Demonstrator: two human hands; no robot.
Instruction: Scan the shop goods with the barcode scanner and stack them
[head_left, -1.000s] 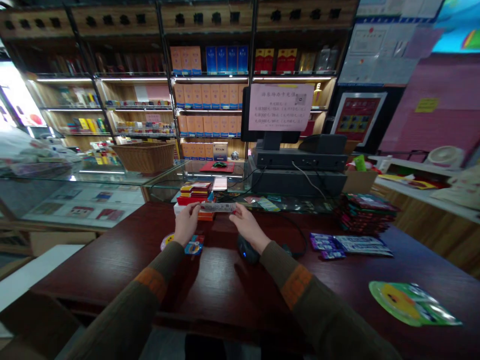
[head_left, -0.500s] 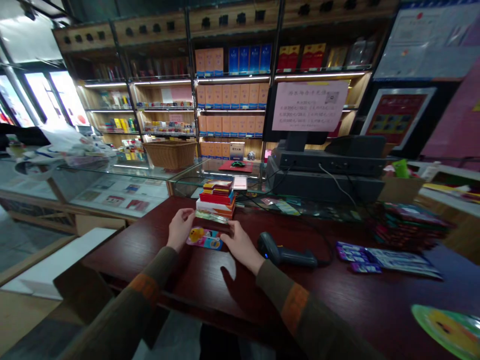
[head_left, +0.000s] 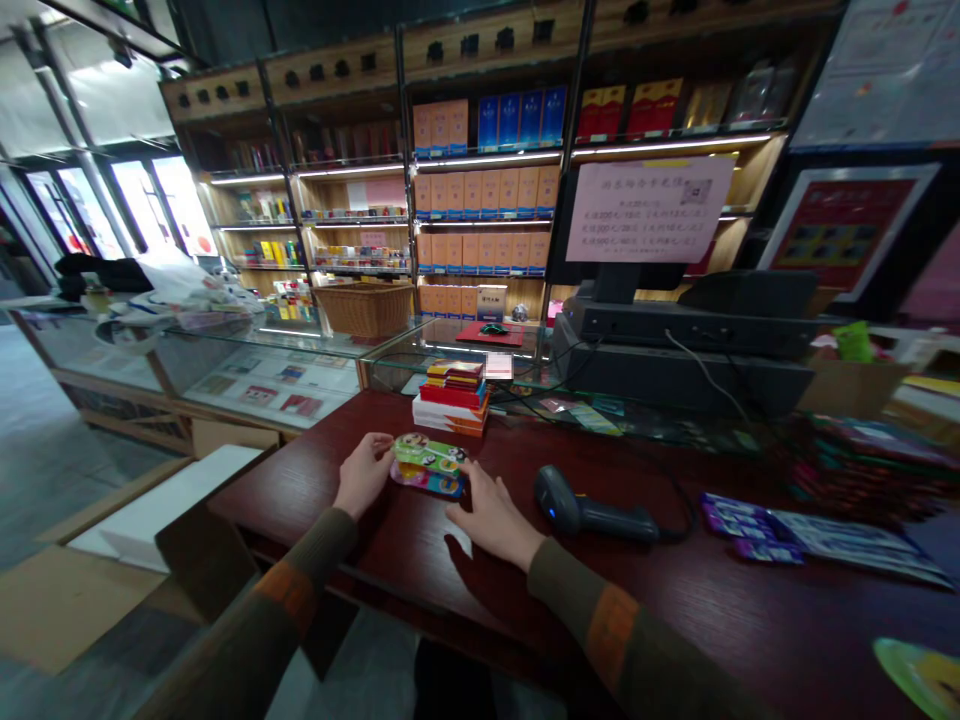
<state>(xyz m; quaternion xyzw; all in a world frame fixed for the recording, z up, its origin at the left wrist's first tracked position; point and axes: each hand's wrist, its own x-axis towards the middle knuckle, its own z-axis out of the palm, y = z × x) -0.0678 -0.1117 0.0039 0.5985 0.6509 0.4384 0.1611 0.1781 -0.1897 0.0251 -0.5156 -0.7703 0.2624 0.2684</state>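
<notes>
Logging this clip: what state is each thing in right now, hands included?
Green packet: held at its left end
Left hand: closed on that end
Right hand: fingertips at the packet's right end, thumb apart
Blue packet: lying on table, partly hidden
Scanner: lying down, blue light lit
Boxes: stacked
Purple packets: lying flat
Carton: flaps open
Basket: upright, contents not visible
Shelf lights: lit

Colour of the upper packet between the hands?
Upper packet: mostly green, black-and-white marks; head view.

The green pack (head_left: 435,456) hides part of the blue pack (head_left: 441,487). Near right, a yellow-and-green pack (head_left: 921,675) is cut off. The right-hand pile (head_left: 862,475) looks blurry.
</notes>
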